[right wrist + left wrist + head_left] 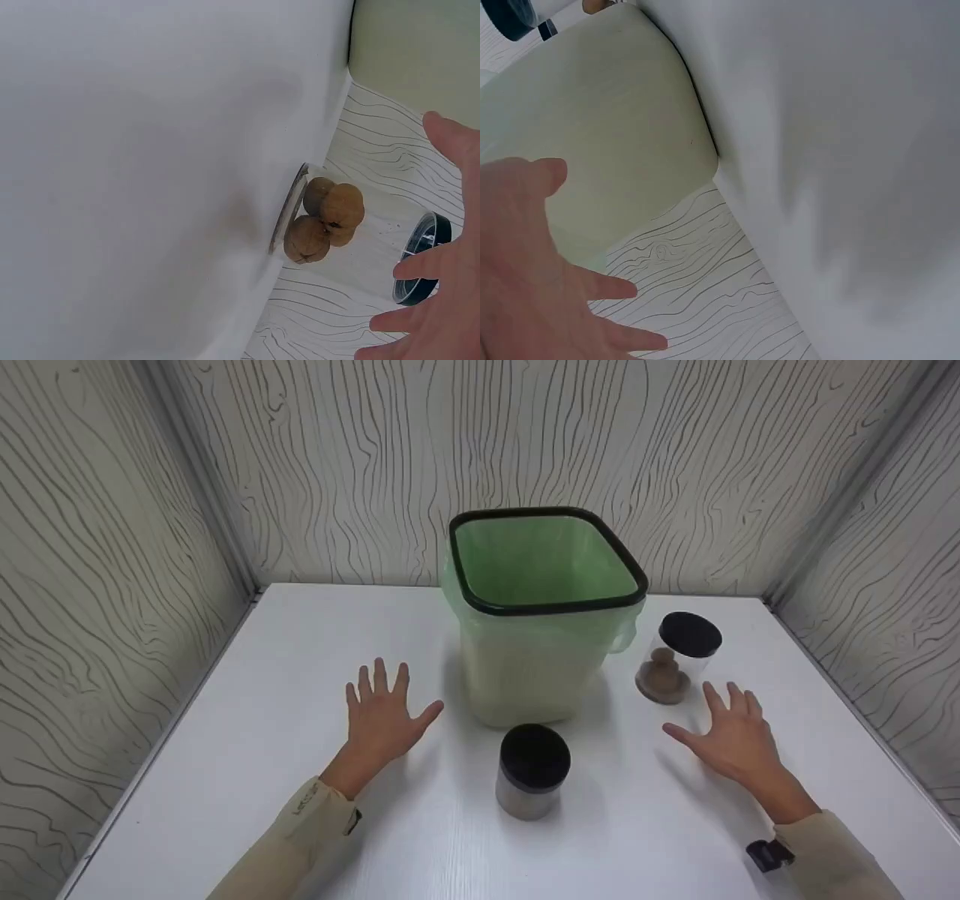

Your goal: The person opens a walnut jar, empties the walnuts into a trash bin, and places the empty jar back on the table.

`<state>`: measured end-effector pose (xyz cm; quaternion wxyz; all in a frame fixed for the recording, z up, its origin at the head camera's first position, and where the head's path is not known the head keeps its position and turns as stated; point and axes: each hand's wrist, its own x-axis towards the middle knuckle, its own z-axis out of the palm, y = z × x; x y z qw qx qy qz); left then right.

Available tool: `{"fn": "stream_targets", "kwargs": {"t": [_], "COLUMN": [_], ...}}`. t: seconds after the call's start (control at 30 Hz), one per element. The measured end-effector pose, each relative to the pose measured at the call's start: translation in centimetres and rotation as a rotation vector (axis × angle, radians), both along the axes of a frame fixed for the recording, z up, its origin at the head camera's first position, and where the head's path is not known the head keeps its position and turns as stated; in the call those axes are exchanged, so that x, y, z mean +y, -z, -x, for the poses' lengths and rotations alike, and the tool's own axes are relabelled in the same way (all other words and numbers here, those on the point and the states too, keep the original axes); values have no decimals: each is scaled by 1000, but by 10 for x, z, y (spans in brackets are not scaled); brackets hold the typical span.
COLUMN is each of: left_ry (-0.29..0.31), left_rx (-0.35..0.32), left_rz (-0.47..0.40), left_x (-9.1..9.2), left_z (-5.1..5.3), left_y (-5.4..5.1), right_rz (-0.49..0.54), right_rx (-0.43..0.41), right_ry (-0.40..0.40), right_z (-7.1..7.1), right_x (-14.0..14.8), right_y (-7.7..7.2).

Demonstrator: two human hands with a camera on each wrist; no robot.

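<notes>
Black bin rim (559,606), head view only

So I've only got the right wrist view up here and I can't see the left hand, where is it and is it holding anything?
Observer: In the head view the left hand is left of the bin, fingers spread, holding nothing.
Operator: Okay, and is there any jar besides the clear jar with the brown pieces?
Observer: Yes, a second jar with a black lid stands in front of the bin, on the person's side.
Operator: And the bin, I only get a bit of its side. Is the top covered?
Observer: No, the top is open, with a black rim around it.
</notes>
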<state>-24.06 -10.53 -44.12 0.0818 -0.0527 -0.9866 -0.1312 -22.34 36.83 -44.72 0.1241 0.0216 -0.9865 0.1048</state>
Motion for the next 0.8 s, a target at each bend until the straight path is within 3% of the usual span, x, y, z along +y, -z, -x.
{"fn": "stream_targets", "kwargs": {"t": [0.13, 0.23, 0.47, 0.67, 0.8], "left_ry": [120, 213, 393, 514, 561], "left_rx": [85, 101, -39, -89, -120], "left_rz": [-100, -213, -456, -515, -529], "left_x": [4, 8, 15, 20, 25], "left_z": [-4, -8, -14, -16, -19], "left_y": [1, 2, 6, 13, 18], "right_rz": [26, 44, 125, 144, 151], "right_rx": [23, 36, 30, 30, 15], "right_ry": [-31, -64, -147, -248, -320], "right_z": [-3, -6, -12, -19, -24], "right_x": [-6, -13, -34, -54, -67], "right_y": [1, 0, -3, -4, -4]}}
